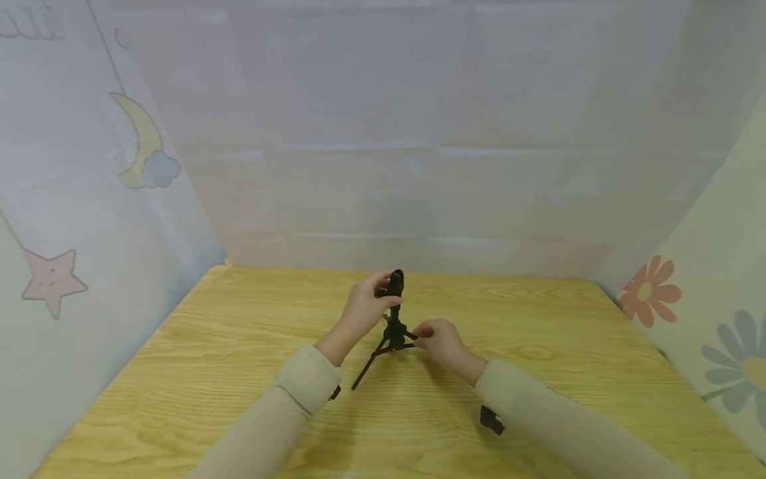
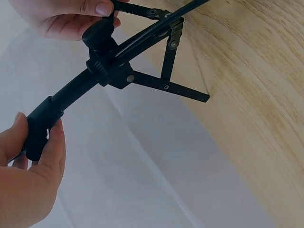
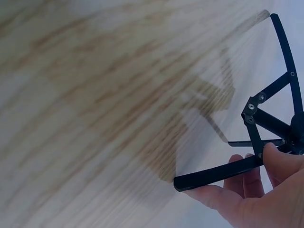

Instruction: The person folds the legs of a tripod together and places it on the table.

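A small black tripod with spread legs is at the middle of the table, its post pointing up. My left hand grips the top of the post, thumb on one side and fingers on the other, as the left wrist view shows on the tripod's head. With my right hand I pinch one leg near its brace joint. In the left wrist view a round knob sticks out from the collar, close to the right hand's fingers. Flat braces link the legs to the centre.
The wood-grain table ends at a pale back sheet. Printed sheets with a moon and star on the left and flowers on the right flank it. Black wrist devices hang under the sleeves.
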A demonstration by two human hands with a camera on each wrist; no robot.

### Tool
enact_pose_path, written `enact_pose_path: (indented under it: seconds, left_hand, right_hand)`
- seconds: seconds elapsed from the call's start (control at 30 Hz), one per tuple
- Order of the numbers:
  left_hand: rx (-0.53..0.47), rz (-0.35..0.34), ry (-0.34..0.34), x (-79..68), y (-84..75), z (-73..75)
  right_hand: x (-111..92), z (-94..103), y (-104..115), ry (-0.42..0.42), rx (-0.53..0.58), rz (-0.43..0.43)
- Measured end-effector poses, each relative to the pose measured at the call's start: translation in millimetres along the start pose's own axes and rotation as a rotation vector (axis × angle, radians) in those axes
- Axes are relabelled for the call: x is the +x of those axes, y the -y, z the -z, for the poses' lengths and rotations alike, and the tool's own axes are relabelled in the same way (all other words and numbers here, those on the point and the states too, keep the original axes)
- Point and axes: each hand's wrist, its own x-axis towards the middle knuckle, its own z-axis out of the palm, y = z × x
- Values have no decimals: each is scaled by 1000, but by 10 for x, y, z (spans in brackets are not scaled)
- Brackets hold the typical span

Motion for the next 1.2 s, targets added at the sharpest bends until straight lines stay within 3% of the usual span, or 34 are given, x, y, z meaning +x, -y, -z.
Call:
enact_pose_path:
  seconds: [1.2]
  left_hand:
    - [-61,79,-33,40,-51,28]
  right_hand:
    - [-18,-76,33,-4,69,19]
